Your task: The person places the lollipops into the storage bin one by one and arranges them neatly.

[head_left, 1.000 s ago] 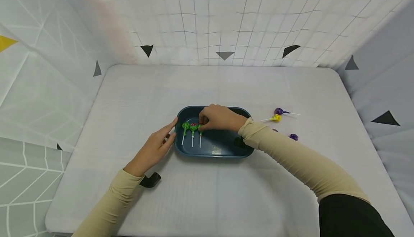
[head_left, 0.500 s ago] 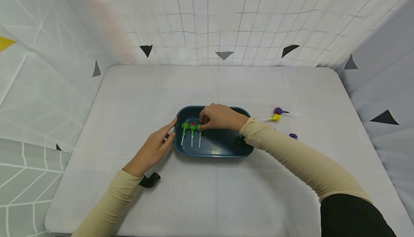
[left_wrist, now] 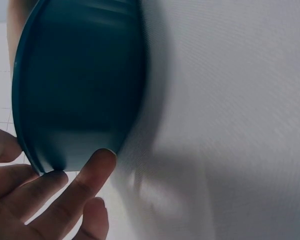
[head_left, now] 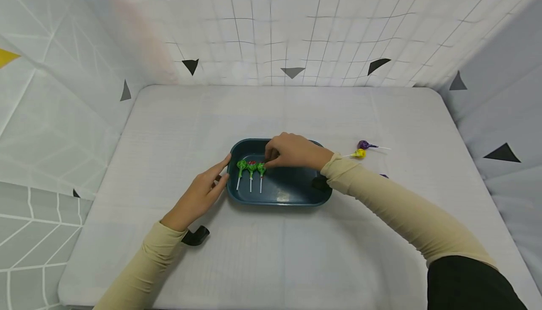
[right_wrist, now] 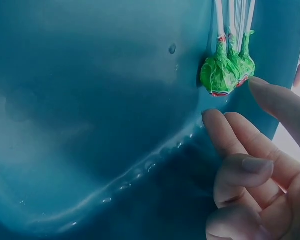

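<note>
Seemingly at the letting-go step, with three green lollipops (head_left: 251,169) lined up inside the teal tray (head_left: 279,204), toward its left end. On the right hand (head_left: 296,152), thumb and index finger apart just beside the rightmost green head, with nothing clamped between; cannot tell about contact. On the left hand (head_left: 202,196), fingers extended, resting against the tray's left end. Probably calls for lifting clear of the row without nudging it, while keeping the tray steady. Right of the tray, a purple lollipop (head_left: 363,145) and a yellow lollipop (head_left: 360,153) close together, plus a purple scrap (head_left: 383,176) mostly hidden behind the tan right sleeve (head_left: 389,204). Beneath the tray, a white table cover (head_left: 279,253); beyond it, a grid-lined white backdrop (head_left: 292,27) with dark triangles (head_left: 190,67); left of it, a pale hanging (head_left: 35,253) with web-like lines.
</note>
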Action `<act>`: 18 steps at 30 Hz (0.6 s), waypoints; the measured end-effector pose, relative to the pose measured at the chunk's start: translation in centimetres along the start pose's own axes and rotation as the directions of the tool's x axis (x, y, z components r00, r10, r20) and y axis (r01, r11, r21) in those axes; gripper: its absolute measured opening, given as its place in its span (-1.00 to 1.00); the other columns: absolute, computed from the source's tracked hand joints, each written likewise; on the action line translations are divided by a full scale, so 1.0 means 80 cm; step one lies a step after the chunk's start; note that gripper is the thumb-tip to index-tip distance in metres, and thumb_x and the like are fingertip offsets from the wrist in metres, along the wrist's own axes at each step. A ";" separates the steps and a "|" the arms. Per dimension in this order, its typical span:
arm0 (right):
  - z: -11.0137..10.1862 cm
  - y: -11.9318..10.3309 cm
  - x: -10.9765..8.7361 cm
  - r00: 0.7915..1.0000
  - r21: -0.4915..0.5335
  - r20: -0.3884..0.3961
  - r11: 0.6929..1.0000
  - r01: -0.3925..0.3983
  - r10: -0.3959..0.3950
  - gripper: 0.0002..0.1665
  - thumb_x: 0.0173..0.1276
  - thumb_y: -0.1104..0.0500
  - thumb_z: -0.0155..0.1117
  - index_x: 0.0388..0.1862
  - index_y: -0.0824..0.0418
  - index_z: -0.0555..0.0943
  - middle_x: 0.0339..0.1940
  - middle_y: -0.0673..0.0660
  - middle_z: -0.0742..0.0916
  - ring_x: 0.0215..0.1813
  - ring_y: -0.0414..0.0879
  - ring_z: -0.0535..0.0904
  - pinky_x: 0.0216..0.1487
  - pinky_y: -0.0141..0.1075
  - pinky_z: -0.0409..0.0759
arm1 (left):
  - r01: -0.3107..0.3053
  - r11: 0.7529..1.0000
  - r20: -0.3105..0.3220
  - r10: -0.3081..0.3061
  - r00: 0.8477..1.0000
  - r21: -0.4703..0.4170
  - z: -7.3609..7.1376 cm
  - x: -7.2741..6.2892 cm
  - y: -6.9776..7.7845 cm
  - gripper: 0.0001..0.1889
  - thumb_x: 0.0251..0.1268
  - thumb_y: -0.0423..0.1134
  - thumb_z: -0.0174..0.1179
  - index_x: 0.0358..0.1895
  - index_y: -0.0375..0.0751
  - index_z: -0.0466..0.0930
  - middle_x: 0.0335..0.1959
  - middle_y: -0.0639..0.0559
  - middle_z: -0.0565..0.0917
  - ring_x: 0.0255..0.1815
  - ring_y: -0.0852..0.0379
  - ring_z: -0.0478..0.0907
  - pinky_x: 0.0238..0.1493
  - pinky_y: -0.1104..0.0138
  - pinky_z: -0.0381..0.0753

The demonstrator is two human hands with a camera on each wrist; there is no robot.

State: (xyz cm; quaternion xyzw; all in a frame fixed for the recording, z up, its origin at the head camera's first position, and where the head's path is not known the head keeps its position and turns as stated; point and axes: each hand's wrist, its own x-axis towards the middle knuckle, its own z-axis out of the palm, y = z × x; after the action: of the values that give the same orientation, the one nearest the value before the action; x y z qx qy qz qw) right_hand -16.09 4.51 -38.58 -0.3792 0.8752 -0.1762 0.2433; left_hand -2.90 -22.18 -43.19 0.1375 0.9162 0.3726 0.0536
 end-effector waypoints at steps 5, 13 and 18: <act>-0.004 0.003 -0.005 1.000 0.005 -0.002 1.000 -0.003 0.003 -0.73 0.38 -0.06 0.47 -0.06 0.06 0.79 -0.10 0.00 0.84 -0.03 -0.11 0.75 0.02 -0.14 0.71 | -0.002 1.000 0.001 0.002 1.000 0.003 -0.001 0.000 0.002 -0.41 0.71 -0.17 -0.03 0.67 -0.10 0.11 0.51 -0.14 0.46 -0.02 0.01 0.70 0.00 0.07 0.65; -0.010 0.009 -0.017 1.000 0.007 -0.020 1.000 0.000 0.000 -0.73 0.37 -0.05 0.48 -0.07 0.07 0.79 -0.11 0.00 0.85 -0.03 -0.12 0.77 0.02 -0.13 0.71 | -0.005 1.000 -0.005 0.005 1.000 0.013 0.001 0.001 0.002 -0.41 0.70 -0.19 -0.01 0.66 -0.14 0.12 0.50 -0.18 0.47 -0.01 -0.03 0.70 0.02 0.05 0.66; -0.016 0.015 -0.028 0.999 -0.006 -0.039 1.000 -0.008 0.008 -0.71 0.37 -0.06 0.48 -0.07 0.08 0.78 -0.11 0.01 0.84 -0.03 -0.11 0.76 0.02 -0.12 0.70 | -0.013 1.000 -0.004 0.013 1.000 0.011 0.001 0.002 0.002 -0.41 0.70 -0.21 -0.01 0.66 -0.15 0.12 0.50 -0.19 0.47 -0.02 -0.02 0.70 0.01 0.06 0.66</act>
State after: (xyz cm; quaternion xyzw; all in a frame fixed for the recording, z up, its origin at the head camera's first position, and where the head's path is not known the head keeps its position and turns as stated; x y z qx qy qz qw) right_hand -16.15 7.08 -37.49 -0.3730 0.8819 -0.1798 0.2254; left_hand -2.98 -22.01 -43.14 0.1429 0.9173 0.3684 0.0486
